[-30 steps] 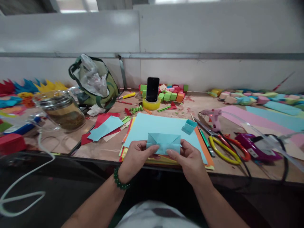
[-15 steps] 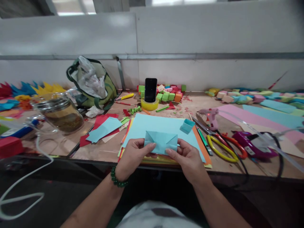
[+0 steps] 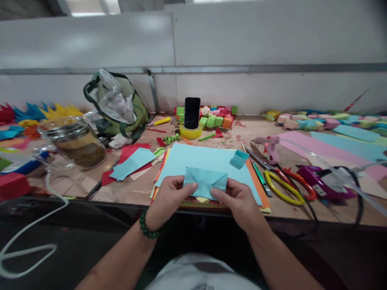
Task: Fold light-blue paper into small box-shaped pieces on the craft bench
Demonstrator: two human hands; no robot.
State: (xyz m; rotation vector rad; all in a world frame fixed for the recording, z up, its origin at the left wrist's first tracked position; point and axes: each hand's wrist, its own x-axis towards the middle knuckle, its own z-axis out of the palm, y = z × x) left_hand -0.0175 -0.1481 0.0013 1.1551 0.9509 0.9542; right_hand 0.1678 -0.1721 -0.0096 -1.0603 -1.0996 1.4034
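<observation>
A light blue folded paper [image 3: 206,180] with diagonal creases is held up between both hands, over the front edge of a paper stack. My left hand [image 3: 173,195] pinches its left end, thumb on the front face. At its right end my right hand [image 3: 240,201] grips it the same way. The fingers behind the paper are partly hidden. Beneath and beyond lies a large light blue sheet [image 3: 196,157] on top of other coloured sheets. A small open blue paper box [image 3: 239,159] sits on that sheet's right side.
Right of the stack lie yellow-handled scissors [image 3: 284,188], a pink glue gun [image 3: 270,149] and a purple device [image 3: 322,183] with a cord. A phone [image 3: 192,113] stands in a yellow tape roll [image 3: 190,131] before coloured paper cubes. Leftward are paper scraps [image 3: 133,163], a jar [image 3: 77,145] and a bag [image 3: 121,104].
Both hands keep hold of the folded paper, which has barely moved. The whole view has shifted slightly.
</observation>
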